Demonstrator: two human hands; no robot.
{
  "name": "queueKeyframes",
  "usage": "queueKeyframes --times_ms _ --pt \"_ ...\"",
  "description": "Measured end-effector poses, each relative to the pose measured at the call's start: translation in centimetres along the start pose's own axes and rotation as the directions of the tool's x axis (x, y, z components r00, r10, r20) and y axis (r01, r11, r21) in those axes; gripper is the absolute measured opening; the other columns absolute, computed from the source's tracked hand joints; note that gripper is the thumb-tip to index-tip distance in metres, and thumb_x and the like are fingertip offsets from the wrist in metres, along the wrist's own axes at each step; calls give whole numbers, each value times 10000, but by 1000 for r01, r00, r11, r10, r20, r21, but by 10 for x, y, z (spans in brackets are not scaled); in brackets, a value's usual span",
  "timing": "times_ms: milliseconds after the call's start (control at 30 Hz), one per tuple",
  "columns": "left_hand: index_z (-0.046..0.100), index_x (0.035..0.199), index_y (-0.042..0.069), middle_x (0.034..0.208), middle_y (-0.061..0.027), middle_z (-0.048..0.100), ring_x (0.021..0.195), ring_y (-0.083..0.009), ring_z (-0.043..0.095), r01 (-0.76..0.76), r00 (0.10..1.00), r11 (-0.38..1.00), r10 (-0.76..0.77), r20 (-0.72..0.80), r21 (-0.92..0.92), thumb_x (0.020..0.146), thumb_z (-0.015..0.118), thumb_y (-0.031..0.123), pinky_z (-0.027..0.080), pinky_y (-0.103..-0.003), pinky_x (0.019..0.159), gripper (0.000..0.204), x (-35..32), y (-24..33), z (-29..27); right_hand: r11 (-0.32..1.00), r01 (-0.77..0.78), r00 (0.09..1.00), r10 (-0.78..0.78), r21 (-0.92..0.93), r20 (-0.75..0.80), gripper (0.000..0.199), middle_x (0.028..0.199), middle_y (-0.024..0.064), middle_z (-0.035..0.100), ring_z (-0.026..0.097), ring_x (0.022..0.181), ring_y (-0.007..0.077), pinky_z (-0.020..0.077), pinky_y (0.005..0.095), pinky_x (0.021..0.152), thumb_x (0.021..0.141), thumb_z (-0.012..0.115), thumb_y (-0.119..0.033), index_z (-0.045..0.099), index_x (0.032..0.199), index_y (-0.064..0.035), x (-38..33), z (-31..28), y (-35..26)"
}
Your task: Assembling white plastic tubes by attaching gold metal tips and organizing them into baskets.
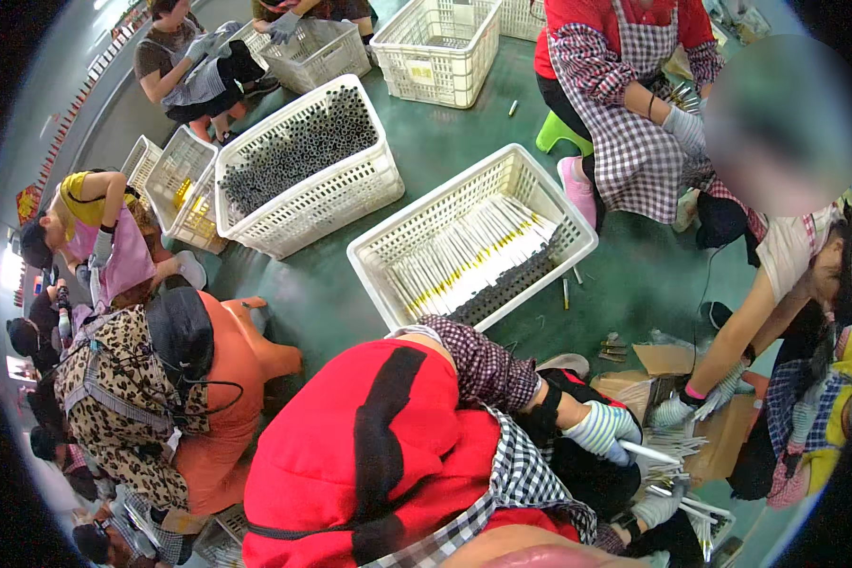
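Note:
My left hand, in a white glove with green and yellow stripes, is closed around a slim white tube that points to the right. Below it, my right hand, also gloved, is partly in shadow. Its fingers look curled against several white tubes, which fan out over a white basket. More loose white tubes lie in a heap just past my left hand, beside an open cardboard box. A co-worker's gloved hand is near that heap.
A white crate ahead holds rows of white tubes with yellow bands above dark ones. Another crate is full of dark tubes. Co-workers sit close on both sides. A green stool and a cable are on the right.

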State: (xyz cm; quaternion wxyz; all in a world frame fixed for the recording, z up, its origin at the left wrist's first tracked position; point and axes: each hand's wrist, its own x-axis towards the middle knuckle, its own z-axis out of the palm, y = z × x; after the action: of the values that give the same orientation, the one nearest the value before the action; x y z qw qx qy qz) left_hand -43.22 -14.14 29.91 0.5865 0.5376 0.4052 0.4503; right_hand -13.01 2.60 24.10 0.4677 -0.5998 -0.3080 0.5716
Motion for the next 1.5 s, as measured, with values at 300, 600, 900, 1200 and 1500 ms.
queueKeyframes --times_ms 300,600,900,1200,1500 --pt "594 1134 79 940 -50 653 854 -168 578 -147 984 942 109 -139 -301 865 560 152 466 -305 731 281 27 -16 31 843 487 859 -414 -230 302 348 1145 102 586 573 952 205 468 333 853 840 575 -88 554 1160 45 -196 146 -37" --pt "548 1107 5 910 4 575 795 -85 504 -245 925 964 201 -322 -101 892 540 55 446 -230 731 221 10 17 -24 922 385 799 -359 49 483 176 910 24 646 578 853 111 465 274 786 844 576 -85 642 992 -17 -188 187 -24" --pt "581 1113 30 776 22 563 600 -46 471 159 979 941 -189 -74 -299 883 602 152 367 -190 508 262 31 47 27 915 403 910 -401 0 103 244 958 34 672 609 771 83 480 188 636 876 624 -166 640 1093 -54 -198 79 -19" --pt "569 1136 6 892 -30 621 746 -80 555 111 994 969 -113 2 -219 836 661 261 435 -185 587 403 43 30 47 893 417 876 -445 170 189 244 903 26 654 579 834 84 474 238 756 834 688 -151 645 1042 -31 -202 72 -6" --pt "587 1043 36 732 -33 592 496 -94 476 124 991 963 -132 -18 -238 881 603 222 347 -203 413 247 38 47 28 809 384 886 -459 446 70 327 775 -5 615 514 600 47 431 200 532 794 735 -189 629 1062 -33 -208 83 -9"
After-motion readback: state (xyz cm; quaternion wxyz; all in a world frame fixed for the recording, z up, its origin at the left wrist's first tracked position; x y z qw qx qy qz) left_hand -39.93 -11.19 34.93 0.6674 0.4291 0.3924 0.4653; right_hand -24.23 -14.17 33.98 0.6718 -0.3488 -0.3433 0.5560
